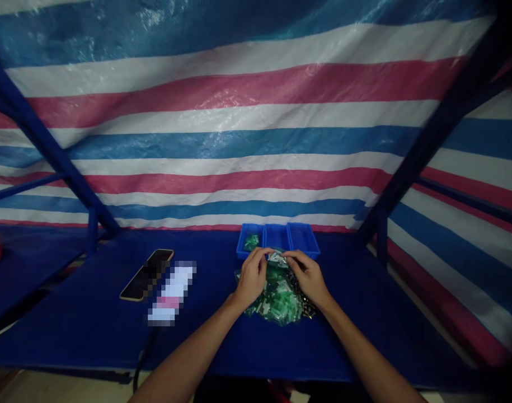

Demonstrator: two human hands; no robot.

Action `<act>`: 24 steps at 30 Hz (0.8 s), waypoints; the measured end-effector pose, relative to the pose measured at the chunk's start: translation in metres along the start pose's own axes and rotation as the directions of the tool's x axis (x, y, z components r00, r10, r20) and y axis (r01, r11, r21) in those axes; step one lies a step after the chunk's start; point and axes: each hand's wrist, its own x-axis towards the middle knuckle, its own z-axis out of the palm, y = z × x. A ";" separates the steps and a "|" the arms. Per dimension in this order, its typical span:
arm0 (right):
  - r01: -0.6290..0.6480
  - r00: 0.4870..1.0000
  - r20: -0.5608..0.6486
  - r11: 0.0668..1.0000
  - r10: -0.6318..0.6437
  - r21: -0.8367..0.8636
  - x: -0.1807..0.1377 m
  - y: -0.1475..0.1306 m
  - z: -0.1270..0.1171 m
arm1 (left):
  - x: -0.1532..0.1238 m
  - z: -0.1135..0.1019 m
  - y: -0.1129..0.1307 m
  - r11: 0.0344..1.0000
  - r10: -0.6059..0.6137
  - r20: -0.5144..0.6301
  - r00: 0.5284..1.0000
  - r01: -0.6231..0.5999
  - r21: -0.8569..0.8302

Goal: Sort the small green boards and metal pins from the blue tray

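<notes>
Between both hands is a small clear plastic bag (276, 257) with pale, shiny contents too small to name. My left hand (254, 273) pinches its left edge with thumb and fingertips. On the opposite edge, my right hand (308, 275) is closed in a similar pinch. Below them lies a heap of green-tinted plastic packets (281, 299), partly covered by the hands. Small brassy metal pieces (308, 308) stick out at the heap's right side, by my right wrist. Just behind the hands stands a blue three-compartment tray (276, 228); some green packets (252, 242) sit in its left compartment.
A phone (142, 280) lies on the blue table (222, 341) at left. Beside it is a blurred-out pale object (172, 294) with a black cable (142, 358) running to the front edge. Blue frame posts (410, 151) and striped sheeting (239, 145) enclose the back.
</notes>
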 end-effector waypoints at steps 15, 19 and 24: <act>-0.002 0.997 -0.081 0.999 -0.001 -0.035 0.001 0.002 -0.002 | 0.001 0.001 0.003 1.000 -0.016 0.018 1.000 0.016 -0.003; -0.111 0.989 -0.089 0.990 0.119 0.089 -0.001 0.007 0.002 | -0.003 0.008 -0.002 0.991 -0.100 0.024 0.995 0.101 -0.082; -0.102 0.984 -0.134 0.990 0.115 0.097 0.000 0.007 0.001 | -0.002 0.006 0.001 0.991 -0.091 0.041 0.995 0.094 -0.093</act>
